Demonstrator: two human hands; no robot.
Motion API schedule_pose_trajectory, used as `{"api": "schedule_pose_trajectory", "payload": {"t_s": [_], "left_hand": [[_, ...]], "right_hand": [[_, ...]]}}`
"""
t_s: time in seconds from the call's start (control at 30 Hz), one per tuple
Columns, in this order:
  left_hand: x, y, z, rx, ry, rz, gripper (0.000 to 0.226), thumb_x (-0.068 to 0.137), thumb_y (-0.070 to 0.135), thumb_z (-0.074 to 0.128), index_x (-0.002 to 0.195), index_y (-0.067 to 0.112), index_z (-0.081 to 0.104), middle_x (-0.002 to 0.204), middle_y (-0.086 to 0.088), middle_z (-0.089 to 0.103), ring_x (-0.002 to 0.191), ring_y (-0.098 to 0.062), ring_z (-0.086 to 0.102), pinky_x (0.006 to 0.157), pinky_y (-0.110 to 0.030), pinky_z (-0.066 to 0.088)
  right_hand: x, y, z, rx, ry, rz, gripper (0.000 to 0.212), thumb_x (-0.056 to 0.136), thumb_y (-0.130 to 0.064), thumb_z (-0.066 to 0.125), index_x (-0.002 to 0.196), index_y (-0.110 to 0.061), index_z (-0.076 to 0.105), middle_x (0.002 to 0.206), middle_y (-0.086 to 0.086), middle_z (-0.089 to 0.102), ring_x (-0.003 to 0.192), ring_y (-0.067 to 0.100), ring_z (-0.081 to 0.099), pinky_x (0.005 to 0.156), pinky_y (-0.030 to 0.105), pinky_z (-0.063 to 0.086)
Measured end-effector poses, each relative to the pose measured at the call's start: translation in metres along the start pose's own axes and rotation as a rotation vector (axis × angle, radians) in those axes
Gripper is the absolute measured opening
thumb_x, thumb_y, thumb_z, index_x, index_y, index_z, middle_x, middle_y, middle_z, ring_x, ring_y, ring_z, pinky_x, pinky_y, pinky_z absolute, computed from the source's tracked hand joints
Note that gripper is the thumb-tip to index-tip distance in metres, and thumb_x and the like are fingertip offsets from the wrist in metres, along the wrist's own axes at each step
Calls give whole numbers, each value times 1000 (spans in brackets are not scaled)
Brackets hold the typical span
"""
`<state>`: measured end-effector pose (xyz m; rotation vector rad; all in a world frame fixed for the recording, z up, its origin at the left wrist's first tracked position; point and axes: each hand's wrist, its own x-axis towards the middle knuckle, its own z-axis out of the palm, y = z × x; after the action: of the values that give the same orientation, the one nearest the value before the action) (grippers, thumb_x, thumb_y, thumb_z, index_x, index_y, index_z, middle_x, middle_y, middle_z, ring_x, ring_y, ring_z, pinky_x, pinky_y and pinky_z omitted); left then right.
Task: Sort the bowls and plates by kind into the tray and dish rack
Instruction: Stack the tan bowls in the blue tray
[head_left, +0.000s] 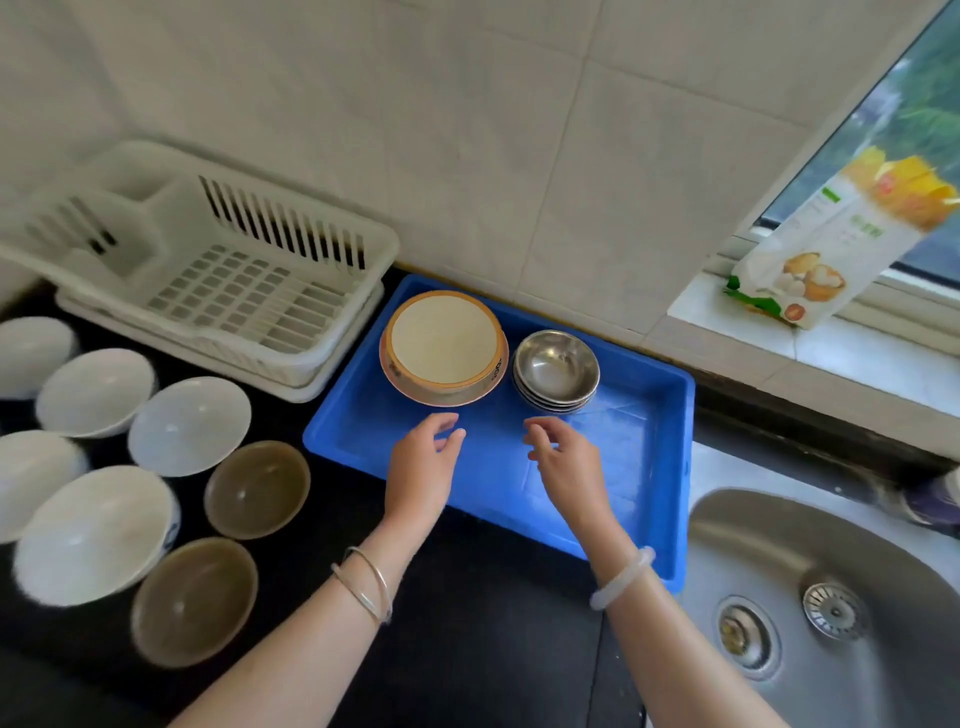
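Both hands, left hand (423, 470) and right hand (566, 467), hover empty, fingers (451, 422) loosely spread. Ahead: stacked steel bowls (556, 370), light, stiff, slippery; grip opposite rims.

Dish rack (218, 280) left of tray (644, 467); two bowl stacks (556, 371) in tray; sink (779, 571) right

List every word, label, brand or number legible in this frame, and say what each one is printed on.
Nothing here can be read with confidence.
Food package on the window sill: green lettering and a small green badge, too blurred to read.
Orange-rimmed bowl in the blue tray: dark marks on the rim band, too small to read.
Dish rack, steel bowls, white and brown bowls: no text visible.
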<state>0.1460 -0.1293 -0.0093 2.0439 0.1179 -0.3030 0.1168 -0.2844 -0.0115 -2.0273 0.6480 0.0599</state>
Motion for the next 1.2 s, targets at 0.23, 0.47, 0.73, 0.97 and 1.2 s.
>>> {"api": "schedule_pose_trajectory", "payload": {"t_s": [0.23, 0.47, 0.73, 0.97, 1.2], "left_hand": [[-62, -69, -79, 113, 240, -36, 26, 90, 18, 56, 116, 16, 60, 116, -2, 64, 102, -18, 61, 82, -30, 48], [-107, -136, -135, 295, 522, -191, 27, 83, 12, 64, 110, 12, 64, 115, -9, 62, 109, -28, 54, 96, -38, 41], [-124, -180, -163, 9, 643, -407, 45, 80, 8, 67, 121, 16, 50, 119, -12, 53, 91, -23, 58, 85, -38, 48], [-120, -201, -162, -380, 553, -548, 34, 89, 7, 55, 122, 15, 52, 122, -10, 57, 95, -21, 59, 86, -40, 53], [-117, -200, -161, -605, 502, -582, 35, 97, 16, 41, 131, 13, 47, 131, -13, 53, 116, -28, 55, 86, -36, 51]], "right_hand": [[-52, -16, 98, -140, -328, -90, 23, 93, -28, 48, 99, -18, 68, 88, 2, 71, 85, 25, 66, 82, 38, 53], [-63, -41, 185, -258, -496, -61, 40, 94, -32, 51, 130, -15, 54, 113, 7, 66, 94, 22, 66, 81, 34, 53], [-58, -61, 222, -250, -442, 24, 17, 93, -20, 54, 108, -14, 59, 85, 0, 61, 76, 17, 66, 75, 35, 58], [-66, -63, 212, -19, -382, 149, 15, 92, -7, 51, 101, -13, 62, 85, 1, 64, 72, 14, 69, 72, 32, 60], [-93, -78, 195, -21, -442, -29, 11, 91, -14, 57, 91, -23, 64, 82, -4, 67, 71, 7, 68, 60, 17, 55]]}}
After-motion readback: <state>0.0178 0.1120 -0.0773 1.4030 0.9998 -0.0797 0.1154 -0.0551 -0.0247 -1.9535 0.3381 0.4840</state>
